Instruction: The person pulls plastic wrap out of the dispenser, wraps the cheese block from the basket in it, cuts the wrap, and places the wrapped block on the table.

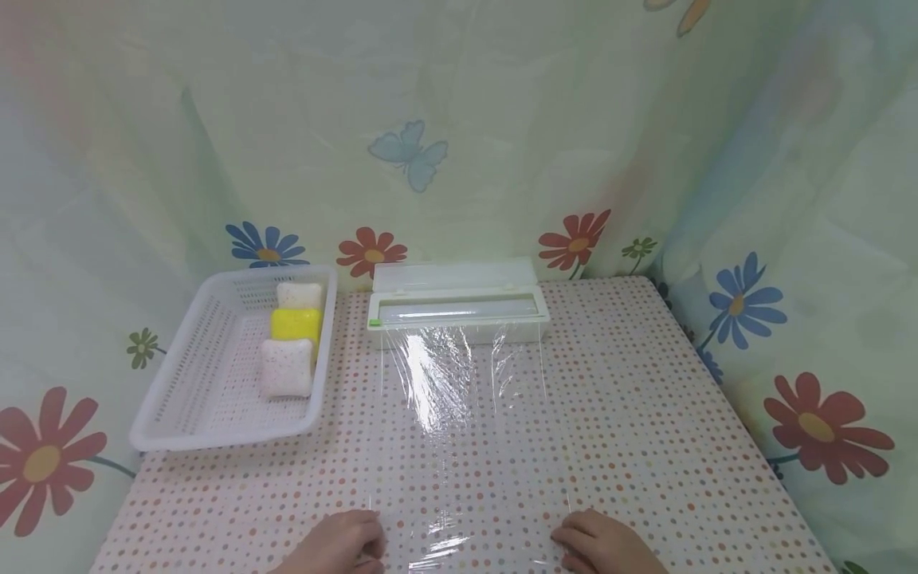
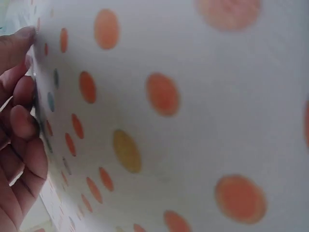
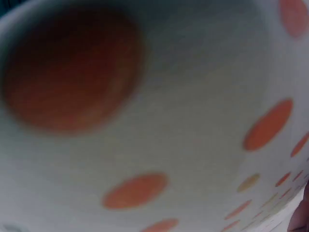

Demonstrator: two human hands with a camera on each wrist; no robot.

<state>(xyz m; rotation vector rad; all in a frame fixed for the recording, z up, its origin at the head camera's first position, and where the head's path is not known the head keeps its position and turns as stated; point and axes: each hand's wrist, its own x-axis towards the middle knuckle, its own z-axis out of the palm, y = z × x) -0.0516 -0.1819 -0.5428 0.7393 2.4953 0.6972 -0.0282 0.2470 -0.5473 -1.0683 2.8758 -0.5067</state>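
A sheet of clear plastic wrap (image 1: 439, 399) stretches over the dotted table from a white wrap dispenser (image 1: 527, 331) at the back. The dispenser's lid (image 1: 453, 276) stands raised, and a pale roll shows inside. At the near left edge of the sheet, my left hand (image 1: 340, 542) pinches the film with curled fingers; the left wrist view shows these fingers (image 2: 24, 92) low at the tabletop. My right hand (image 1: 606, 542) grips the opposite near edge, fingers bent inward. Only a sliver of its fingers (image 3: 300, 212) enters the right wrist view.
A white plastic basket (image 1: 168, 383) stands at the left with a yellow sponge-like block (image 1: 296, 323) between two pale speckled blocks, the nearer one (image 1: 287, 368) largest in view. A flowered curtain (image 1: 473, 159) hangs behind and beside the table (image 1: 645, 414).
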